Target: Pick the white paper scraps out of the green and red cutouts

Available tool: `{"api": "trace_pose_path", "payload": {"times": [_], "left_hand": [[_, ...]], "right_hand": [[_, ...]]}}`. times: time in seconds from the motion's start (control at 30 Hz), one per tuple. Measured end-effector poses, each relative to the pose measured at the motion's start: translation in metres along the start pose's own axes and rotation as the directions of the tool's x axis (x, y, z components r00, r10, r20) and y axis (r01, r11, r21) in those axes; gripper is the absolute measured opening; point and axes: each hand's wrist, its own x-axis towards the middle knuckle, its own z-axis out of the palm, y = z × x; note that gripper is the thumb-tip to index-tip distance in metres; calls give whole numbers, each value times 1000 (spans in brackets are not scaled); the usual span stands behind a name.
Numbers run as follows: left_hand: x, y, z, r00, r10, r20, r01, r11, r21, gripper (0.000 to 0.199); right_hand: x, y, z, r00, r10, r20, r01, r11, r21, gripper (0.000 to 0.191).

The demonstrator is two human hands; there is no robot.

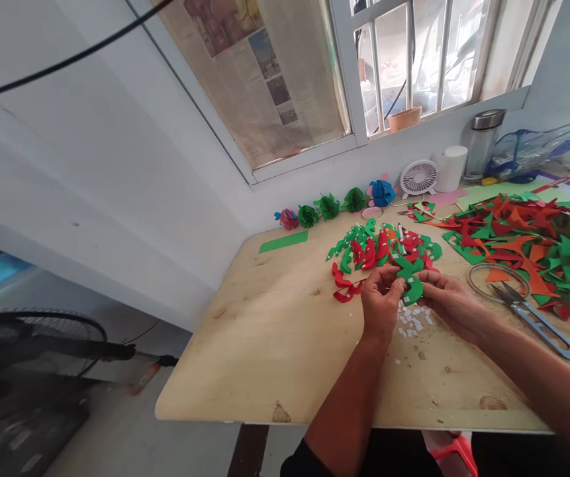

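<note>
A green cut-out piece (412, 290) with small white squares on it is held up between both hands above the wooden table (275, 331). My left hand (382, 297) pinches its left side with thumb and fingers. On its right side, the fingertips of my right hand (446, 298) close on the edge. Small white paper squares (414, 320) lie scattered just below the hands. Behind them spreads a pile of red and green cut-outs (371, 246), many carrying white squares.
Snips (537, 321) and a metal ring (499, 266) lie right of the hands, beside a heap of coloured scraps (527, 238). Paper ornaments (328, 207), a small white fan (418, 177) and a glass bottle (483, 147) line the wall. A green strip (283, 241) lies back left.
</note>
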Motion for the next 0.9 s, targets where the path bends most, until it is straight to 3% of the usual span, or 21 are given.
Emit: {"api": "trace_pose_path", "payload": {"times": [0.23, 0.5, 0.9], "left_hand": [[-1, 3, 0, 1000, -6, 24, 7, 999, -31, 17], [0, 7, 0, 994, -107, 4, 106, 989, -100, 16], [0, 7, -1, 992, -120, -25, 118, 991, -70, 16]], "right_hand": [[0, 0, -1, 1000, 13, 22, -13, 1000, 12, 34], [0, 2, -2, 999, -16, 41, 18, 999, -41, 34], [1, 4, -1, 995, -94, 42, 99, 985, -143, 34]]}}
